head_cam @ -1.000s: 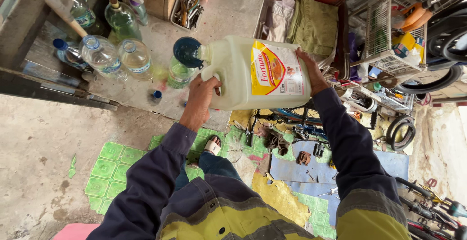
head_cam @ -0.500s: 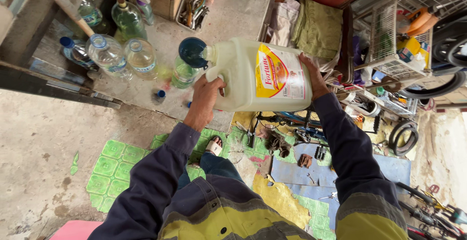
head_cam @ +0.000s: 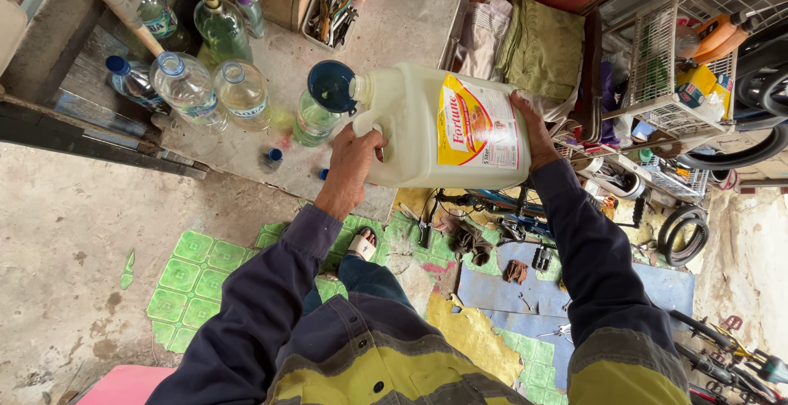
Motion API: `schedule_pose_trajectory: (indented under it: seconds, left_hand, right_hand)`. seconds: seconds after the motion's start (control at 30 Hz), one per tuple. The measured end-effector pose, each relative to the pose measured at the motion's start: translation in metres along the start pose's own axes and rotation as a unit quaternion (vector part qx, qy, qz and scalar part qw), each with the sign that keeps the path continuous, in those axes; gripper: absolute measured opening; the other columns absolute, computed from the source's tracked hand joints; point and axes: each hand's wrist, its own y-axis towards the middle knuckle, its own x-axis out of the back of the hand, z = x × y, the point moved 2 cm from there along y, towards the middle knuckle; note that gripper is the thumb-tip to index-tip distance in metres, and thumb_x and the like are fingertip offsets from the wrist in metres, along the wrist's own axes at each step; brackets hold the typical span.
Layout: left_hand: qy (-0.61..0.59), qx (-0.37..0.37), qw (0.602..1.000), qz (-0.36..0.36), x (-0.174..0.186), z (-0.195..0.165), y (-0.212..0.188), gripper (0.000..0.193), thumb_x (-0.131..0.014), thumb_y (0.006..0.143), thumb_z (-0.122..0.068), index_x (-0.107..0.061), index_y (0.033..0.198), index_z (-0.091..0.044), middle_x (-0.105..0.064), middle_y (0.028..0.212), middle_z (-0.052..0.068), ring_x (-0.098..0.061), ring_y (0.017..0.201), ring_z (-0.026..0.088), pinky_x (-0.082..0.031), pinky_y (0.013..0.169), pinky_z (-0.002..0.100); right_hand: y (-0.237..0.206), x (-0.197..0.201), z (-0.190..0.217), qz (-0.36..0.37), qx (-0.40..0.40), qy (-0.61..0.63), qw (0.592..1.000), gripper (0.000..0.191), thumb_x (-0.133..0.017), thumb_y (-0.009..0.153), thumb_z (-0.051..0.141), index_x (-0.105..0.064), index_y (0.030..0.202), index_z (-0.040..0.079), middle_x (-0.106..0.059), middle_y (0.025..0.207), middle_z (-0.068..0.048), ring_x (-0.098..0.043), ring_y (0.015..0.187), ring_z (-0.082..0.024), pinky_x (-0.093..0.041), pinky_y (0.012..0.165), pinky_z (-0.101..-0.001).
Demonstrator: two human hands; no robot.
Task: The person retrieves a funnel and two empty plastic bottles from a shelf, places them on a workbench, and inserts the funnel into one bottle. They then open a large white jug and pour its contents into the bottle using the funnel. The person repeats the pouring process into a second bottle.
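Observation:
I hold a large whitish plastic jug (head_cam: 410, 118) with a yellow and red label, tipped on its side. My left hand (head_cam: 355, 165) grips its handle near the neck. My right hand (head_cam: 532, 130) supports its base. The jug's mouth points into a dark blue funnel (head_cam: 330, 86) that sits in a small clear bottle (head_cam: 310, 123) of pale green liquid on the concrete ledge (head_cam: 394, 19).
Several clear plastic bottles (head_cam: 190, 86) stand left of the funnel, with two blue caps (head_cam: 275, 155) loose on the ledge. A box of hand tools (head_cam: 328, 3) lies behind. Folded cloths (head_cam: 542, 44), a wire basket (head_cam: 657, 68), tyres and scattered tools crowd the right and the floor.
The jug has tipped a little further and its mouth has come closer over the funnel. Both hands keep the same hold.

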Motion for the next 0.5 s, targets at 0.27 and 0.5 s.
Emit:
schedule_pose_trajectory:
  seconds: [0.27, 0.5]
  left_hand:
    - [-0.001, -0.005, 1.000, 0.001, 0.0020, 0.0014, 0.0019, 0.018, -0.061, 0.082, -0.007, -0.063, 0.100, -0.003, -0.059, 0.084, 0.001, -0.052, 0.072, 0.011, -0.047, 0.065, 0.033]
    - [0.000, -0.005, 1.000, 0.000, 0.0025, 0.0011, 0.0011, 0.019, -0.061, 0.082, -0.006, -0.064, 0.100, -0.003, -0.060, 0.085, 0.000, -0.051, 0.072, 0.011, -0.047, 0.067, 0.032]
  right_hand:
    - [0.0001, -0.0021, -0.0004, 0.005, -0.003, 0.006, 1.000, 0.053, -0.069, 0.098, 0.048, -0.064, 0.128, 0.003, -0.075, 0.111, -0.015, -0.077, 0.088, -0.020, -0.065, 0.075, -0.0339]
    - [-0.0012, -0.0038, -0.0008, 0.014, 0.000, 0.012, 1.000, 0.054, -0.069, 0.098, 0.047, -0.064, 0.128, 0.002, -0.075, 0.112, -0.015, -0.077, 0.089, -0.020, -0.065, 0.077, -0.0341]
